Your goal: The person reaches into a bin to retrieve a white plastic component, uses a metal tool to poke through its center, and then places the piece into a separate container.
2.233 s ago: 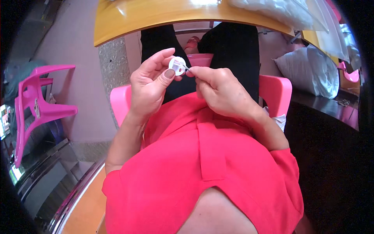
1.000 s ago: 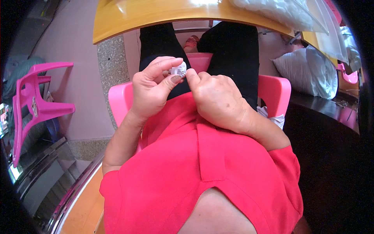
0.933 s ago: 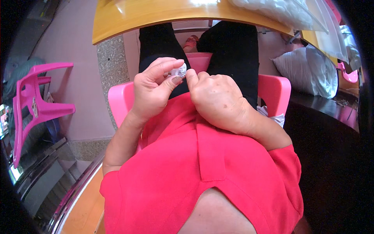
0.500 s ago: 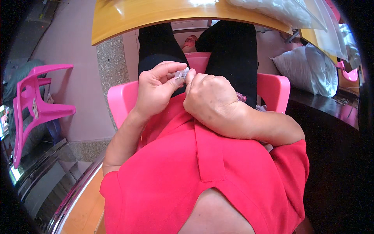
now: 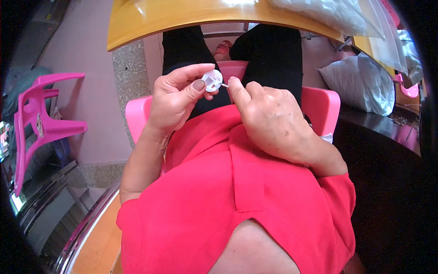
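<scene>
A small round white plastic piece (image 5: pixel 212 80) with cut-outs in its face is pinched between the thumb and fingers of my left hand (image 5: pixel 180 93). Its flat face is turned up toward me. Beside it, my right hand (image 5: pixel 271 112) is closed around a thin metal-tipped tool (image 5: pixel 224 85), whose tip reaches the right edge of the white piece. The rest of that tool is hidden behind my fingers, so its exact kind cannot be told. Both hands are held over my lap, above the black trousers (image 5: pixel 273 59).
A yellow table (image 5: pixel 182 16) runs across the far side, with clear plastic bags of white pieces (image 5: pixel 328 13) at its right. A full white sack (image 5: pixel 360 82) stands on the right. On the left is a pink plastic chair (image 5: pixel 50 125). Pink chair arms (image 5: pixel 321 107) flank my legs.
The white piece has been turned so that its round face shows. My right hand has drawn back to the right and rotated, and the thin metal tip has come into view.
</scene>
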Demonstrator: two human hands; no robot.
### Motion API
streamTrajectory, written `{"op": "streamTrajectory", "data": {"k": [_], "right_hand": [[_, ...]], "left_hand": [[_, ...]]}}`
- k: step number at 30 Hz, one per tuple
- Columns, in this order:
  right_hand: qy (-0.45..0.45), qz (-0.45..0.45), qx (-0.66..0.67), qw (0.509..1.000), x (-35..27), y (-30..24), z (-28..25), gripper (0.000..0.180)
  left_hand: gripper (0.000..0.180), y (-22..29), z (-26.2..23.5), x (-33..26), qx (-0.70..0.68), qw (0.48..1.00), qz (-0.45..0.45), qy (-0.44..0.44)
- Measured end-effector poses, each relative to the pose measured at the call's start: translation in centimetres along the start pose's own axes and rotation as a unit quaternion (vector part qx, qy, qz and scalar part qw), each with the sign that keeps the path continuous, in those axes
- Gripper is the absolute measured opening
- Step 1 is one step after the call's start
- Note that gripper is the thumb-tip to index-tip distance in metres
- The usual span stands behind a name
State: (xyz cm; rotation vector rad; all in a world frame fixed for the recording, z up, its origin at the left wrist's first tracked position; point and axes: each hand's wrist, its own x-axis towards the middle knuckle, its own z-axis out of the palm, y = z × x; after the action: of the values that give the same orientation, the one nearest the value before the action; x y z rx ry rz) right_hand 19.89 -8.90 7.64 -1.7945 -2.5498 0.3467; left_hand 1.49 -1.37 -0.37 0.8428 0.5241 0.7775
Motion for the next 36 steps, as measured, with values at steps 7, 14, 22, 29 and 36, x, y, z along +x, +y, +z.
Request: {"op": "streamTrajectory", "data": {"k": [7, 14, 22, 29, 36], "right_hand": [[0.012, -0.012, -0.005, 1.0, 0.8, -0.2, 0.5, 0.04], [0.034, -0.052, -0.12, 0.991, 1.6, -0.2, 0.9, 0.013], [0.022, -0.084, -0.097, 0.991, 1.2, 1.5, 0.0, 0.037], [-0.05, 0.031, 0.007, 0.998, -0.9, 5.5, 0.3, 0.038], [-0.023, 0.046, 0.084, 0.995, -0.7, 8.4, 4.2, 0.028]], "left_hand": [[0.027, -0.1, 0.0, 0.0, 0.047, 0.999, 0.016, 0.003], [0.023, -0.2, 0.4, 0.2, 0.145, 0.989, 0.004, 0.011], [0.025, 0.3, 1.1, 0.7, 0.18, 0.981, 0.007, 0.065], [0.027, 10.5, 2.9, 6.6, 0.369, 0.871, 0.28, 0.165], [0.033, 21.5, 2.9, 20.9, 0.583, 0.711, 0.352, 0.177]]}}
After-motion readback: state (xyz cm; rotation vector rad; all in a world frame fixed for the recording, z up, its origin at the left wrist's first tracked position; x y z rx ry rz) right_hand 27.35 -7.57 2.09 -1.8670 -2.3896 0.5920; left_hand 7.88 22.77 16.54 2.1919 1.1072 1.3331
